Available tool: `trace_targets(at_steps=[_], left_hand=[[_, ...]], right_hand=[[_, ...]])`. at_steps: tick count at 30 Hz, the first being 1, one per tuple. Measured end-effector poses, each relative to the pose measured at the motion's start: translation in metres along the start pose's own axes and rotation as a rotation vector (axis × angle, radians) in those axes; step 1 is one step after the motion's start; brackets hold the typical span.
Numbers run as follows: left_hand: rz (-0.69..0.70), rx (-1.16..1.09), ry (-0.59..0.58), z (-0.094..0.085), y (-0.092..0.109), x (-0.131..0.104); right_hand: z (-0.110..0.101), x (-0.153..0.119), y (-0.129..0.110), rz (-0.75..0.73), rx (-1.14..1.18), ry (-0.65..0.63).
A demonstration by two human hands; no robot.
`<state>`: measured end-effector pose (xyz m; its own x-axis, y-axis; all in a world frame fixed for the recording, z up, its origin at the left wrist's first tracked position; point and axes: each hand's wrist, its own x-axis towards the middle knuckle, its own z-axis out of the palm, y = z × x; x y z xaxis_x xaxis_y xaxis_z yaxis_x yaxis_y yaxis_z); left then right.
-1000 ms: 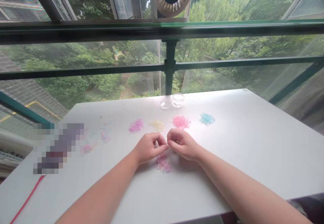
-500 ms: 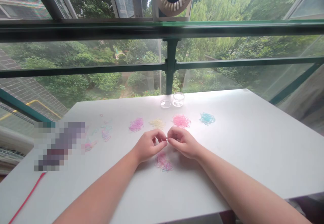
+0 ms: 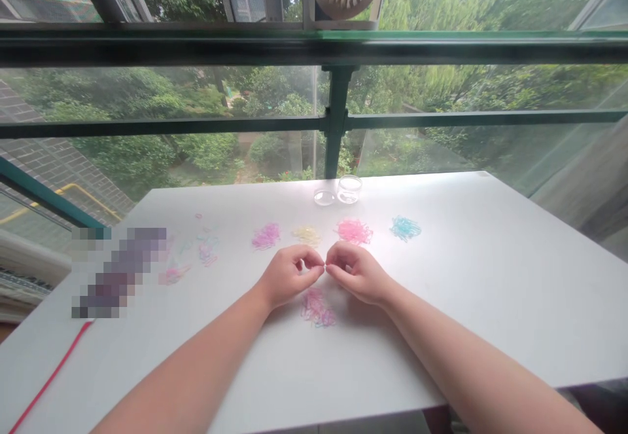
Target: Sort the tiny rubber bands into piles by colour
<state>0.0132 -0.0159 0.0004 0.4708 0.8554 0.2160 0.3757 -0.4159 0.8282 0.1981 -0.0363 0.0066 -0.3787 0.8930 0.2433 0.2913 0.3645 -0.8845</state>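
My left hand and my right hand meet fingertip to fingertip above the white table, both closed in a pinch. Whatever is between their tips is too small to make out. Below them lies a mixed pile of small loops like rubber bands, mostly pink with some purple and blue. Just beyond my hands are sorted piles: a purple pile, a pale yellow pile, a pink pile and a teal pile.
A clear round jar and its clear lid stand at the table's far edge. Scattered loops lie to the left, beside a blurred-out object with a red cord. Green railings and glass border the table's back.
The view has tilted and shifted slightly. My hands stay pinched together over the mixed pile, with their fingertips slightly closer together.
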Motion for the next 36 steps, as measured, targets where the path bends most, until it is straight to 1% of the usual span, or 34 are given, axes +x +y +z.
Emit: trace_targets(at_steps=[7, 15, 19, 21, 22, 23, 24, 27, 28, 30, 36], left_hand=[[-0.019, -0.031, 0.020, 0.001, 0.001, 0.000], [-0.099, -0.196, -0.029, 0.001, 0.001, 0.003], [-0.103, -0.217, -0.060, -0.001, 0.002, 0.003], [-0.100, -0.209, -0.059, -0.001, 0.003, 0.002], [-0.097, -0.203, -0.055, 0.000, 0.003, 0.002], [-0.093, -0.194, -0.049, 0.001, 0.004, 0.002], [-0.089, -0.184, -0.042, 0.001, 0.004, 0.002], [-0.069, -0.127, -0.010, 0.003, 0.005, 0.002], [-0.062, -0.106, 0.001, 0.003, 0.005, 0.002], [-0.056, -0.074, 0.015, 0.003, 0.006, 0.001], [-0.063, -0.050, 0.033, 0.002, 0.007, 0.001]], right_hand=[[-0.001, 0.000, -0.001, 0.020, -0.087, 0.065], [-0.001, 0.002, -0.004, 0.054, -0.128, 0.163], [-0.010, 0.004, 0.003, 0.063, -0.124, 0.284], [-0.014, 0.005, 0.007, 0.078, -0.121, 0.351], [-0.015, 0.005, 0.009, 0.087, -0.121, 0.364], [-0.014, 0.005, 0.010, 0.092, -0.122, 0.347], [-0.013, 0.005, 0.010, 0.090, -0.125, 0.303], [-0.007, 0.003, 0.005, 0.044, -0.148, 0.117], [-0.005, 0.002, 0.003, 0.027, -0.158, 0.077], [-0.003, 0.001, 0.000, 0.000, -0.175, 0.060], [-0.007, 0.000, -0.004, -0.033, -0.198, 0.101]])
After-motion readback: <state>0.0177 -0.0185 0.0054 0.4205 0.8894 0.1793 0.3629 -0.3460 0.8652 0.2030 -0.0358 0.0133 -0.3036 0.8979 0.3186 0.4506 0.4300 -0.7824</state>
